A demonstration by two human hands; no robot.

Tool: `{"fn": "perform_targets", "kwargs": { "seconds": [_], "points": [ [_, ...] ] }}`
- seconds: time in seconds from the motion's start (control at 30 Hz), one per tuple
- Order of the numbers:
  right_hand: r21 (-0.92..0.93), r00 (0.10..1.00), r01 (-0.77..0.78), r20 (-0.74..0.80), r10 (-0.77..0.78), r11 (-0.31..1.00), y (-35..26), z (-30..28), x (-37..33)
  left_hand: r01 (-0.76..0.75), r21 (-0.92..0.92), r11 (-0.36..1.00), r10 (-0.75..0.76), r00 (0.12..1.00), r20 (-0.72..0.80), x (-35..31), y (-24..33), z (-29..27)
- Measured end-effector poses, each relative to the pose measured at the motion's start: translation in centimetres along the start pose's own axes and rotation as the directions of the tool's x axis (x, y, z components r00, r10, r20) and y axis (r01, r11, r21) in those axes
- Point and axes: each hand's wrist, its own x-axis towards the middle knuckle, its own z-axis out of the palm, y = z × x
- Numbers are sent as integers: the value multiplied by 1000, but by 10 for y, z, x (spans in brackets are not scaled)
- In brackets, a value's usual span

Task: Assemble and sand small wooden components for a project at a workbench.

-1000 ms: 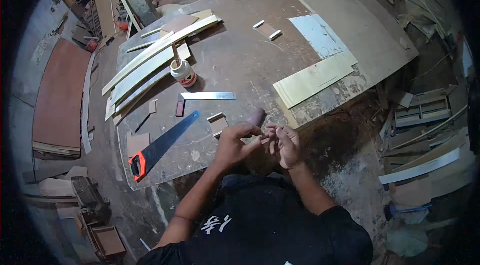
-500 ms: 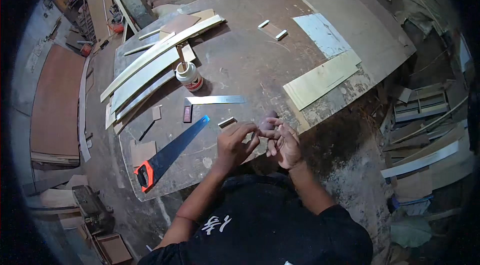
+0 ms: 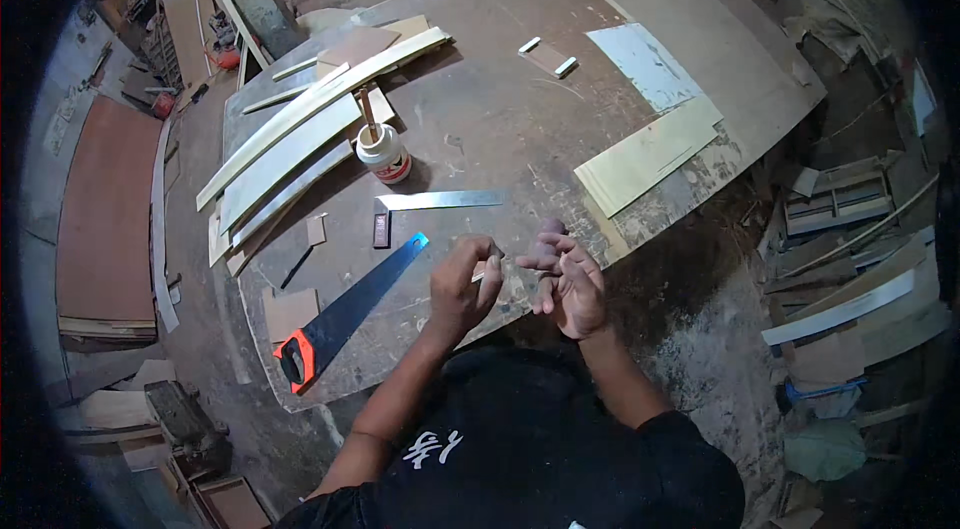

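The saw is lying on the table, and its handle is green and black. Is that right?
Not quite: the handle isn't green and black, it's orange and black, as the head view shows. The saw is indeed lying on the table.

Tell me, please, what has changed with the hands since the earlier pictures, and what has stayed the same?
The left hand and right hand have moved apart: earlier they touched or nearly touched, now a gap shows between them. Whether the left hand holds something, I cannot tell. The saw, try square and white jar stayed put on the table.
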Motion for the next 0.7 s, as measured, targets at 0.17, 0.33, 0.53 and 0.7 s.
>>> {"fn": "perform_targets", "kwargs": {
  "seconds": [0.17, 0.33, 0.53, 0.7],
  "points": [
    [141, 998, -46, 58, 38, 989, 6, -1, 4, 94, -61, 994, -87, 991, 105, -1, -8, -8],
    [275, 978, -150, 183, 102, 950, 8, 7, 6, 78, -82, 994, -72, 994, 76, 9, -7, -12],
    [73, 959, -135, 259, 112, 988, 6, 16, 9, 77, -59, 995, -78, 997, -8, 19, 1, -13],
    [-106, 948, -122, 281, 148, 987, 7, 20, 11, 97, -51, 994, -100, 993, -66, 20, -1, -10]
  ]
}}
